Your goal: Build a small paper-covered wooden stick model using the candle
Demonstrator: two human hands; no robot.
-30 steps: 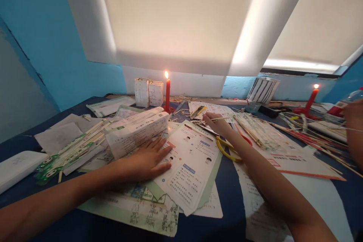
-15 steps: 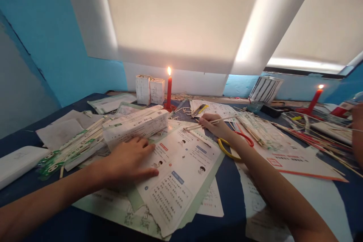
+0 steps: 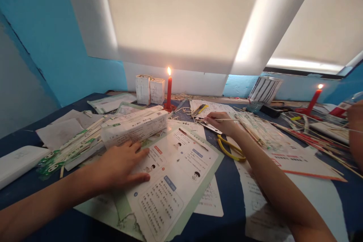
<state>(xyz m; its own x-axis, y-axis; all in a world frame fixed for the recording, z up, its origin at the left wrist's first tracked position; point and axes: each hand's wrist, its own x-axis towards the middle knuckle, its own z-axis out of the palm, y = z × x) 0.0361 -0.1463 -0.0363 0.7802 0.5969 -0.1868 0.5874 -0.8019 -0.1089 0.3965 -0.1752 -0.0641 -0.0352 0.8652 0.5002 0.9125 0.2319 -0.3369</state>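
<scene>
My left hand (image 3: 120, 164) lies with fingers spread on a torn printed sheet (image 3: 167, 193) on top of green-edged paper. At the far right corner of that sheet, my right hand (image 3: 219, 121) pinches a thin wooden stick (image 3: 228, 120). Just below the right hand rest scissors with yellow handles (image 3: 234, 154), partly covered by my wrist. Behind my left fingers stands a folded paper box (image 3: 136, 130) with printing on it. A dark thin strip (image 3: 193, 138) lies along the top of the sheet.
A lit red candle (image 3: 169, 92) stands beside two small paper boxes (image 3: 150, 90); another lit candle (image 3: 314, 100) is at right. Packaged sticks (image 3: 76, 147) lie left, more sticks (image 3: 255, 128) right. A yellow cutter (image 3: 202, 109) lies behind. Another person's hand (image 3: 355, 121) shows at the right edge.
My left hand and the printed sheet have slid left and toward me. My right hand has moved slightly right, its stick drawn back from over the sheet. The scissors' blades now show.
</scene>
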